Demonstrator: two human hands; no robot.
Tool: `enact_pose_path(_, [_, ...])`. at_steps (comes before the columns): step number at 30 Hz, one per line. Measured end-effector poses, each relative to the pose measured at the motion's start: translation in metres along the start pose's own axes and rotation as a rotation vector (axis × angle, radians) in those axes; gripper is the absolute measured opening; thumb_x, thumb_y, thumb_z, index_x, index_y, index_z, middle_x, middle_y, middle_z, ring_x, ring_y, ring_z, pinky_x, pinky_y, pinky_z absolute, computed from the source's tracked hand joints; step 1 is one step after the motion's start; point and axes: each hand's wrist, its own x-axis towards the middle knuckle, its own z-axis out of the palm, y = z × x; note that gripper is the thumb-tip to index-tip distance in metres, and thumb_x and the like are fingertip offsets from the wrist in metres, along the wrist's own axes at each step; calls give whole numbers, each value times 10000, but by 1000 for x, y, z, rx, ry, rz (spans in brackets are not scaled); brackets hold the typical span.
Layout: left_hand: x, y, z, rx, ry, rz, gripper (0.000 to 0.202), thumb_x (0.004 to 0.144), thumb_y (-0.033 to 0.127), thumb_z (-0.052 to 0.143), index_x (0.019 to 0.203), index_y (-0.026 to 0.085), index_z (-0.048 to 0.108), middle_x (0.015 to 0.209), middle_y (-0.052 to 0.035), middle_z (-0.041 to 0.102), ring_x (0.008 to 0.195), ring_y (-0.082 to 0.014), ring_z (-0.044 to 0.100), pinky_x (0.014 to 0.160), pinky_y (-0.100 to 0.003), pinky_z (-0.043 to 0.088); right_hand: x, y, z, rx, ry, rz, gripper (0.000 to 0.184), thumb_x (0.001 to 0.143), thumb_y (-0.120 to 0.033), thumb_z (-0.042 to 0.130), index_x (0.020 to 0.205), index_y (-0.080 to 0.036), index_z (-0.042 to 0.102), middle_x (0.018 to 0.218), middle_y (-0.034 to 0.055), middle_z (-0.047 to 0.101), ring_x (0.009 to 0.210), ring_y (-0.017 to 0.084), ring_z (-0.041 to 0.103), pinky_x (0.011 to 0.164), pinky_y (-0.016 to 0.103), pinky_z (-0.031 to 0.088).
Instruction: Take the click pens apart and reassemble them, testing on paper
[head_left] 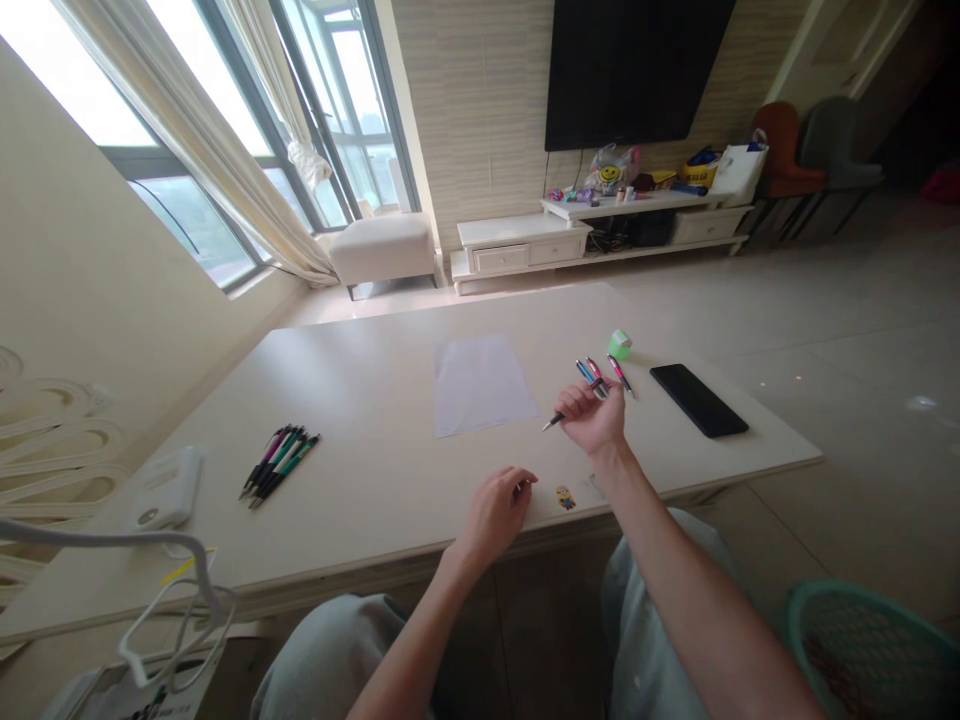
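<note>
My right hand is closed around a pen, its dark pointed end sticking out to the left above the table. Just beyond that hand lie several pens, among them a blue one and a pink-and-black one; the hand partly covers some of them. My left hand rests at the table's near edge with its fingers curled in, and nothing shows in it. Between the hands is a small yellow-and-blue cartoon sticker. A white sheet of paper lies flat beyond my left hand.
On the white table, a bunch of dark, green and purple pens lies left. A green-and-white small container and a black phone lie right. A white device with a cable is far left; a green basket stands below right.
</note>
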Motion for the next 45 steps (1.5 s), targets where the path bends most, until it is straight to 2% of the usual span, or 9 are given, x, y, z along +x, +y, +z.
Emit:
enact_pose_path(13, [0, 4, -3, 131, -76, 41, 267, 860, 180, 406, 968, 205, 649, 892, -60, 639, 809, -171, 572, 749, -279, 422, -5, 0, 8, -1, -67, 13, 425, 785, -502, 431, 520, -218, 258, 491, -61, 202, 443, 100, 188, 421, 266, 250])
enact_pose_path(19, [-1, 3, -3, 187, -85, 73, 263, 889, 192, 387, 987, 215, 630, 909, -54, 625, 852, -174, 567, 773, -283, 427, -1, 3, 6, -31, -61, 26, 403, 780, -527, 487, 544, -220, 376, 471, -65, 275, 409, 88, 249, 404, 256, 276])
enact_pose_path(24, [3, -3, -1, 330, 11, 118, 262, 914, 213, 374, 1034, 222, 607, 1005, -67, 614, 970, -199, 522, 863, -344, 410, 14, 15, 1, -247, 14, 32, 217, 738, -398, 588, 711, -184, 615, 510, -20, 534, 397, 87, 406, 415, 244, 325])
enact_pose_path(26, [6, -7, 0, 389, 50, 112, 255, 904, 211, 399, 1073, 225, 590, 1104, -75, 597, 1053, -219, 493, 912, -383, 386, 19, 23, -2, -383, -2, 65, 350, 777, -472, 489, 753, -163, 653, 561, 38, 621, 473, 138, 532, 463, 263, 384])
enact_pose_path(29, [11, -15, 1, 441, 80, 107, 305, 893, 230, 427, 1177, 222, 535, 1284, -85, 520, 1227, -248, 394, 1014, -436, 308, 23, 38, -5, -627, 16, 138, 490, 799, -565, 404, 778, -146, 658, 526, 60, 632, 452, 160, 563, 448, 265, 395])
enact_pose_path(34, [19, -26, 2, 496, 83, 75, 445, 896, 324, 416, 1320, 187, 424, 1436, -124, 368, 1359, -285, 233, 1088, -511, 164, 28, 62, -8, -897, 37, -138, 271, 708, -437, 624, 799, -185, 582, 478, -44, 554, 366, 88, 443, 392, 209, 325])
enact_pose_path(38, [23, -30, 4, 579, 77, 42, 532, 906, 400, 368, 1377, 153, 354, 1474, -138, 298, 1382, -294, 175, 1097, -520, 135, 31, 72, -8, -951, -18, -137, 228, 747, -374, 529, 868, -186, 575, 541, -36, 578, 440, 108, 503, 419, 208, 351])
enact_pose_path(43, [24, -32, 7, 669, 68, 20, 539, 919, 442, 301, 1377, 163, 362, 1477, -117, 300, 1379, -285, 189, 1105, -513, 129, 39, 80, -8, -1110, -14, -243, 253, 763, -332, 448, 632, -170, 593, 482, -28, 501, 454, 108, 465, 452, 219, 345])
enact_pose_path(45, [24, -32, 8, 683, 72, 16, 539, 919, 449, 296, 1374, 167, 368, 1471, -115, 312, 1375, -283, 201, 1104, -509, 141, 43, 83, -10, -1184, 34, -310, 224, 750, -277, 427, 648, -174, 597, 448, -39, 478, 426, 110, 439, 462, 228, 347])
